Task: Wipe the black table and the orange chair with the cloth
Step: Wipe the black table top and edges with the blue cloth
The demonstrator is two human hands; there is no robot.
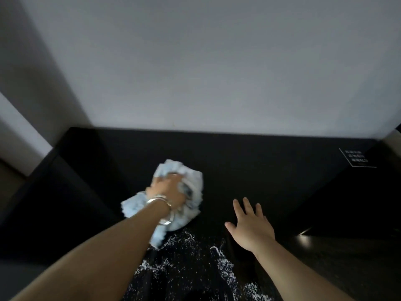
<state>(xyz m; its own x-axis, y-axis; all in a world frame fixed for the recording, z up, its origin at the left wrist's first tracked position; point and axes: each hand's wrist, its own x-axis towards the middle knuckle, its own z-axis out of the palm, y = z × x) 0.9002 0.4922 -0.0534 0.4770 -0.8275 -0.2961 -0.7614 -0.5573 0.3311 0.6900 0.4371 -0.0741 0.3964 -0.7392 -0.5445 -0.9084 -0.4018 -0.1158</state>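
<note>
We note a small printed label point(357, 158) with white lettering, too small to read, at the far right corner of the black table point(260, 161). It is well apart from both hands. A scatter of white specks and streaks point(223, 263) lies on the near part of the top, between the two forearms. The cloth point(193, 181), pale blue and bunched, sits on the table left of centre, just beyond the specks. The left hand point(168, 189), with metal bracelets point(159, 200) at the wrist, presses down on it with fingers curled into the folds, though the hand is blurred. The right hand point(251, 227) lies palm down to the right of the cloth and apart from it, its fingers point(246, 205) straight and spread. We cannot tell whether it touches the top. The table's far edge meets the wall point(206, 61) directly, and its left edge falls away to a dim floor. Bare tabletop extends beyond the cloth and to its right as far as the label. The surface is dark and matte, the wall is plain and pale, and the light is low.
</note>
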